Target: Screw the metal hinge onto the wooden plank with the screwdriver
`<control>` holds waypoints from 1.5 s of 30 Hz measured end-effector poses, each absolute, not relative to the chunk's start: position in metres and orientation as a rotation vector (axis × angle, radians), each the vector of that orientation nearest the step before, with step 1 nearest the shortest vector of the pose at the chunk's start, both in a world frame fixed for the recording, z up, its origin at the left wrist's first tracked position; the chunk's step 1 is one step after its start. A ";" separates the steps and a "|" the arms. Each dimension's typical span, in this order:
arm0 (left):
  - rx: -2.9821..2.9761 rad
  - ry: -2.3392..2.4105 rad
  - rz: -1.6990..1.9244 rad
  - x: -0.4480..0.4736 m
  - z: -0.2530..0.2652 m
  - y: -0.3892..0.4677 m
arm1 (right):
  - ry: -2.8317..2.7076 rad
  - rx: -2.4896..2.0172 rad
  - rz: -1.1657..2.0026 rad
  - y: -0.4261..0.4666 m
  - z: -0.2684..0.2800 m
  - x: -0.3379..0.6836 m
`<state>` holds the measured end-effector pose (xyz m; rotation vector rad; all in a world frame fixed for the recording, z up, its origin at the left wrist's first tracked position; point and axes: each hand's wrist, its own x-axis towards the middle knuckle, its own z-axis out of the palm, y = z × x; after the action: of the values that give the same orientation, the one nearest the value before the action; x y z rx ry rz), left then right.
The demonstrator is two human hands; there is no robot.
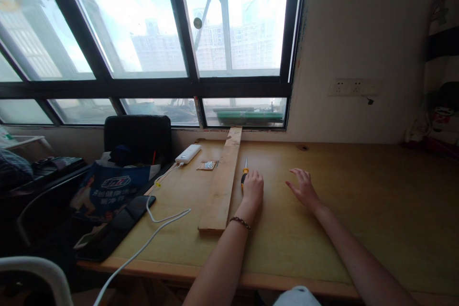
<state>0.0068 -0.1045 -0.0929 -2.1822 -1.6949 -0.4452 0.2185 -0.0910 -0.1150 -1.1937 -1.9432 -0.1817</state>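
A screwdriver (pixel 245 170) with a yellow and black handle lies on the table, its metal shaft pointing toward the window. Over the right side of its handle is my left hand (pixel 253 185), fingers curled and closed against it; the thumb is mostly hidden. Just left of the tool, a long wooden board (pixel 223 186) stretches from near the front of the table to the window sill. My right hand (pixel 303 185) hovers over the table to the right, thumb and fingers spread, holding nothing.
Left of the board lie a small packet (pixel 207 165) and a white power bank (pixel 188 153) with a white cable (pixel 161 222). A dark tablet-like device (pixel 116 229) overhangs the left table edge. Beyond it stand a black chair (pixel 138 136) and a blue bag (pixel 107 184).
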 end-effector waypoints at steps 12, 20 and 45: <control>-2.026 -2.031 -0.434 -0.005 -0.097 -0.101 | -1.963 -1.190 -0.177 -0.090 -0.116 0.218; -2.055 -2.054 -0.480 -0.008 -0.100 -0.098 | -1.966 -1.198 -0.149 -0.091 -0.116 0.217; -2.265 -2.116 -2.199 0.061 -0.106 -0.098 | -1.406 -1.050 0.996 -0.121 -0.110 0.161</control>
<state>0.0611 -0.0979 -0.1056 -2.2653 -2.1157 -2.1993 0.1607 -0.1213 -0.1098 -1.0498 -1.4056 0.9958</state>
